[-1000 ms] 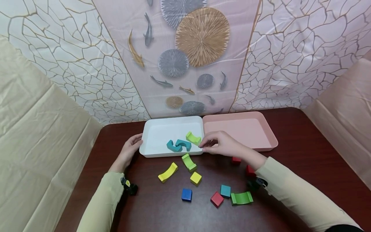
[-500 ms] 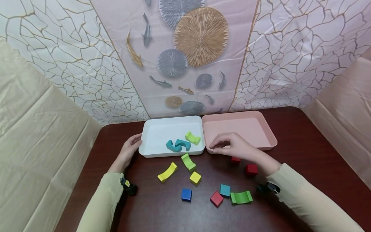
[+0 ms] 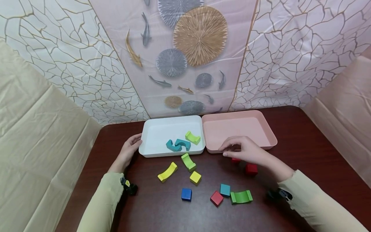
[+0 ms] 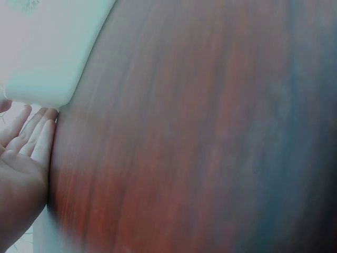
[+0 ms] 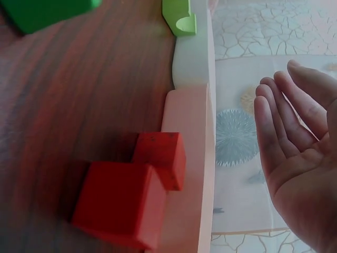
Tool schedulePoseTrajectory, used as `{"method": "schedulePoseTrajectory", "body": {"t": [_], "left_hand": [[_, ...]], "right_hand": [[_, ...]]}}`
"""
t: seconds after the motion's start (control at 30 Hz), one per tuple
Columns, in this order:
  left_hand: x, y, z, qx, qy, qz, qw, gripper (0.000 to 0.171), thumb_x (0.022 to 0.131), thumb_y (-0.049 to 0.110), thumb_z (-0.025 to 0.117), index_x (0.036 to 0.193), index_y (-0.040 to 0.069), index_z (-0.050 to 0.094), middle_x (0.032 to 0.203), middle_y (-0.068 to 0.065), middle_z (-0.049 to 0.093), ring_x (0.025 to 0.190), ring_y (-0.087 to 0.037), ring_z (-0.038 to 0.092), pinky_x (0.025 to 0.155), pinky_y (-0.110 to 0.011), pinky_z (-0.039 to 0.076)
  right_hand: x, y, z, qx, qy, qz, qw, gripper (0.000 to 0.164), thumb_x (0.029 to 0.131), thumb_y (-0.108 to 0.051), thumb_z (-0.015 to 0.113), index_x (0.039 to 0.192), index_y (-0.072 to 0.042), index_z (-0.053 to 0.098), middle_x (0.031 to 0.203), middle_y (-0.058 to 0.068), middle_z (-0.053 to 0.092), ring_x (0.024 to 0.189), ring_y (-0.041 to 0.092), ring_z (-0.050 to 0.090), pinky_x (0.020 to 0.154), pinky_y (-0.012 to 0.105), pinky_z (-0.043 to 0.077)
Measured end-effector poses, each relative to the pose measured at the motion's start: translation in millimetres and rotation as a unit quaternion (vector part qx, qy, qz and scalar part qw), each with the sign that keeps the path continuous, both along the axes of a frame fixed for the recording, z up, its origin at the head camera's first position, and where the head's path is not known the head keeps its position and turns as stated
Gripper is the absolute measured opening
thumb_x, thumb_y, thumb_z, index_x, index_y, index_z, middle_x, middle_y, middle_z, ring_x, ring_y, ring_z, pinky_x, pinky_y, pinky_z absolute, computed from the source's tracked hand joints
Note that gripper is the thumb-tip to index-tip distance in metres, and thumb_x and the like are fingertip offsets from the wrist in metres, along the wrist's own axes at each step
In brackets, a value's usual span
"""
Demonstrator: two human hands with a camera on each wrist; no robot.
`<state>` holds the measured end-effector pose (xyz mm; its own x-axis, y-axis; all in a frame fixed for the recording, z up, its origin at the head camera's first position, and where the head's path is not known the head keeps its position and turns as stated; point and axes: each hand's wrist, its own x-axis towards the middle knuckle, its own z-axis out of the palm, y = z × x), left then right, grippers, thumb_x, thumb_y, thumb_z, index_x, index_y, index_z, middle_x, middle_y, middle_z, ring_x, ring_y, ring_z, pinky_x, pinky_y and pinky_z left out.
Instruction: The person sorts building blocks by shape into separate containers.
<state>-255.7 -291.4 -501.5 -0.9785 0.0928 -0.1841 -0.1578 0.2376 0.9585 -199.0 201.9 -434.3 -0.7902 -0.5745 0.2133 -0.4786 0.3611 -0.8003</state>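
My left hand [image 3: 130,148] rests its fingertips against the left end of the white tray [image 3: 157,125]; in the left wrist view its fingers [image 4: 45,139] reach out nearly straight to the tray's side. Two teal arch blocks [image 3: 182,144] and a lime curved block [image 3: 192,138] lie in this tray. Above the front rim of the pink tray [image 3: 268,138] hovers my right hand [image 3: 246,149], holding nothing, its fingers [image 5: 271,118] loosely extended. Under it, a red cube [image 3: 236,160] is mostly covered; another red cube [image 3: 251,169] sits nearer the wrist.
Before the white tray lie a second lime curved block [image 3: 188,162], a yellow curved block [image 3: 167,172] and a yellow cube [image 3: 195,178]. Nearer are a blue cube [image 3: 186,194], a tilted red cube [image 3: 216,198], a teal cube [image 3: 224,190] and a green curved block [image 3: 241,197].
My right hand has moved right, from the white tray's front right corner to the pink tray's front rim, showing more of the red cube near the wrist. The left hand has stayed put.
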Motion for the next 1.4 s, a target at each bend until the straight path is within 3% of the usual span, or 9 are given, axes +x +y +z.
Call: {"method": "schedulePoseTrajectory", "body": {"t": [0.13, 0.37, 0.63, 0.97, 1.1, 1.4], "left_hand": [[0.2, 0.4, 0.7, -0.001, 0.000, 0.000, 1.0000, 0.057, 0.115, 0.021, 0.047, 0.165, 0.000, 0.029, 0.170, -0.024, 0.035, 0.150, -0.033, 0.041, 0.093, -0.006, 0.045], [0.2, 0.0, 0.1, 0.000, -0.001, -0.001, 1.0000, 0.057, 0.115, 0.021, 0.047, 0.166, 0.001, 0.029, 0.170, -0.023, 0.035, 0.149, -0.030, 0.043, 0.094, -0.006, 0.045], [0.4, -0.3, -0.4, 0.003, -0.001, -0.002, 1.0000, 0.057, 0.115, 0.021, 0.047, 0.166, 0.001, 0.029, 0.170, -0.024, 0.035, 0.152, -0.035, 0.040, 0.093, -0.006, 0.045], [0.0, 0.1, -1.0, 0.002, -0.007, 0.001, 1.0000, 0.058, 0.115, 0.022, 0.047, 0.166, 0.002, 0.028, 0.170, -0.023, 0.034, 0.153, -0.034, 0.040, 0.093, -0.006, 0.046], [0.2, 0.6, -1.0, 0.002, -0.006, 0.002, 1.0000, 0.058, 0.115, 0.022, 0.047, 0.166, 0.002, 0.029, 0.170, -0.023, 0.035, 0.152, -0.034, 0.040, 0.092, -0.005, 0.045], [0.6, 0.6, -0.3, 0.006, -0.004, -0.001, 1.0000, 0.058, 0.115, 0.021, 0.047, 0.166, 0.001, 0.028, 0.170, -0.024, 0.034, 0.154, -0.035, 0.039, 0.093, -0.006, 0.045]], "right_hand": [[6.6, 7.7, -3.3, -0.009, 0.026, 0.011, 1.000, 0.018, 0.092, 0.000, 0.080, 0.106, -0.012, 0.081, 0.101, 0.007, 0.079, 0.089, 0.005, 0.066, 0.079, 0.023, 0.058], [20.1, 19.8, -8.6, 0.003, 0.047, 0.012, 0.999, 0.023, 0.093, -0.002, 0.080, 0.108, -0.018, 0.081, 0.100, 0.002, 0.079, 0.094, 0.008, 0.070, 0.085, 0.021, 0.054], [34.0, 34.0, -21.7, 0.015, 0.024, 0.006, 1.000, 0.023, 0.092, -0.007, 0.083, 0.110, -0.020, 0.080, 0.104, 0.005, 0.079, 0.095, 0.007, 0.071, 0.079, 0.022, 0.056], [50.5, 44.1, -30.1, 0.008, -0.001, 0.020, 1.000, 0.022, 0.091, -0.007, 0.084, 0.112, -0.005, 0.078, 0.107, 0.008, 0.079, 0.091, 0.008, 0.076, 0.079, 0.025, 0.062], [55.9, 47.2, -34.1, 0.008, -0.010, 0.037, 0.999, 0.025, 0.091, -0.009, 0.084, 0.114, -0.004, 0.077, 0.108, 0.010, 0.078, 0.090, 0.015, 0.076, 0.080, 0.028, 0.064], [66.8, 52.3, -40.9, -0.017, 0.000, 0.062, 0.998, 0.028, 0.088, -0.003, 0.086, 0.115, -0.001, 0.077, 0.106, 0.014, 0.076, 0.091, 0.013, 0.076, 0.079, 0.029, 0.065]]}}
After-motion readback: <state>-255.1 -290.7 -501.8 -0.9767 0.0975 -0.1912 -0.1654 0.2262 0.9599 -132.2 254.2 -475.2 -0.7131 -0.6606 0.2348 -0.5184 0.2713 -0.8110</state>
